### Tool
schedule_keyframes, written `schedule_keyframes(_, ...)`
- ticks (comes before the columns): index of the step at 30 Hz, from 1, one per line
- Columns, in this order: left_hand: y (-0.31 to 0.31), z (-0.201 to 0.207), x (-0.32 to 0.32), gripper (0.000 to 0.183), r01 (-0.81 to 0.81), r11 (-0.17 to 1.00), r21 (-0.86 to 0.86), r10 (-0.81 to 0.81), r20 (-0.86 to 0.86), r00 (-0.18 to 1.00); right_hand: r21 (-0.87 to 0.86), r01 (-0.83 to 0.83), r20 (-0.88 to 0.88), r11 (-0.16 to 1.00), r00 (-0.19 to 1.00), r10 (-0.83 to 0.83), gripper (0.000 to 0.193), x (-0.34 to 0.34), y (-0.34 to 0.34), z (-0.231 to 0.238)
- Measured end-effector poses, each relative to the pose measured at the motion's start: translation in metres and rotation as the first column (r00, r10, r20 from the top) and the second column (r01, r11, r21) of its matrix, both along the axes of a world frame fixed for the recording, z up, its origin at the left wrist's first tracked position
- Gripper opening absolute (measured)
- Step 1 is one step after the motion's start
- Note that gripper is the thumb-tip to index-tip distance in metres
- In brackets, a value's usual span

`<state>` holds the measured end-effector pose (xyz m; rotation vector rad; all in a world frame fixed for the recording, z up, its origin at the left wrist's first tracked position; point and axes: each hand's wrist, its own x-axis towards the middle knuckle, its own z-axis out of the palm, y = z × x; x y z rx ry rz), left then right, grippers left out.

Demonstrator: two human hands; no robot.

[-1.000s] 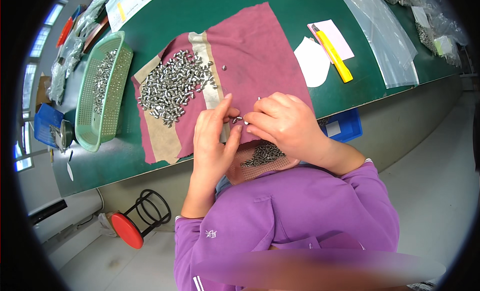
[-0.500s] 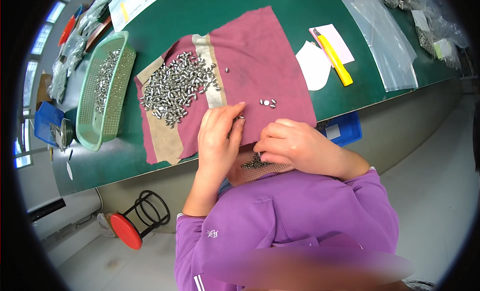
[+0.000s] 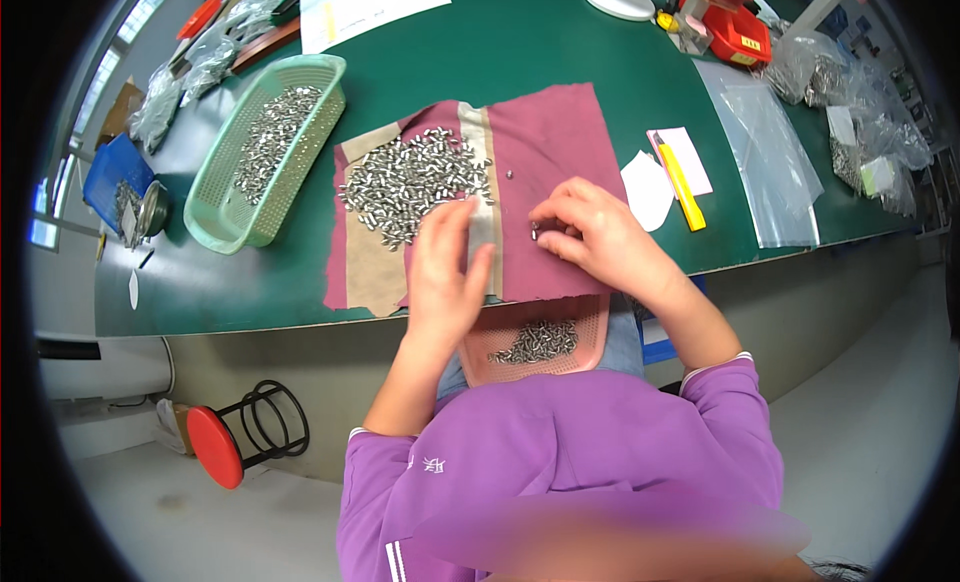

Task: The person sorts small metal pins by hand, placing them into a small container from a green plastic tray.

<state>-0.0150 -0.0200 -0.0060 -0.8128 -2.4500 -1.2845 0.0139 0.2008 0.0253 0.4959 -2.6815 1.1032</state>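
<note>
On a maroon cloth [image 3: 560, 132] with beige bands lies a heap of small shiny metal parts [image 3: 410, 177], cylindrical in shape. My left hand [image 3: 442, 272] rests at the heap's near edge, thumb apart and fingers stretched, with nothing visible in it. To its right, my right hand [image 3: 595, 232] is low over the cloth, its fingers and thumb curled round a few small metal parts [image 3: 534, 232]; the fingers partly hide them. A single metal part [image 3: 509, 174] lies alone beyond. In my lap sits a pink basket [image 3: 480, 362] with more such parts.
At left on the green table [image 3: 520, 42] stands a pale green basket [image 3: 215, 212] of metal parts, beside a blue bin [image 3: 110, 182]. A yellow utility knife [image 3: 682, 187], papers and plastic bags [image 3: 765, 162] lie at right. A red stool [image 3: 215, 447] stands below left.
My right hand has gone from above the pink basket to the parts on the cloth. My left hand has opened from a pinch and moved toward the heap. The view has shifted.
</note>
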Motion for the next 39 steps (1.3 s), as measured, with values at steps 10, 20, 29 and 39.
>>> schedule_keyframes(10, -0.035, -0.015, -0.030, 0.071, -0.444, 0.871, -0.213, 0.424, -0.134, 0.896, 0.173, -0.142, -0.065, 0.975, 0.986, 0.155, 0.044, -0.151, -0.065, -0.010)
schedule_keyframes(20, -0.022, -0.013, -0.035, 0.067, -0.313, 0.936, -0.162, 0.316, -0.009, 0.949, 0.192, -0.302, 0.160, 0.934, 0.948, 0.274, 0.053, -0.170, -0.052, -0.016)
schedule_keyframes(29, 0.005, -0.017, -0.038, 0.060, -0.122, 0.986, -0.112, 0.115, -0.067, 0.991, 0.195, -0.390, 0.014, 0.900, 0.918, 0.395, 0.048, -0.132, -0.017, -0.018)
schedule_keyframes(39, -0.037, 0.007, -0.053, 0.043, -0.266, 0.964, 0.026, 0.265, -0.224, 0.938, 0.032, -0.283, -0.014, 0.959, 0.959, 0.283, 0.033, -0.170, -0.024, 0.005)
